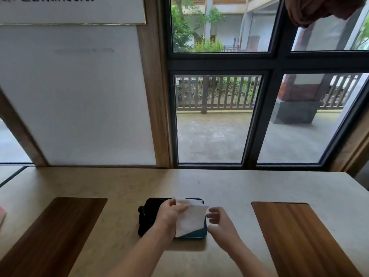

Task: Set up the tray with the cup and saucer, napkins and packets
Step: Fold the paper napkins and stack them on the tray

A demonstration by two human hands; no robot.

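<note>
Fingers (180,208) of left hand (169,213) are pinching a white napkin (190,218) by its top edge, holding it over the dark tray (201,233) mid-tabletop (229,186). Right hand (220,221) is hovering just beside, fingers relaxed & spread, gripping nothing. Black cup (147,215) is sitting on tray's left part.
</note>
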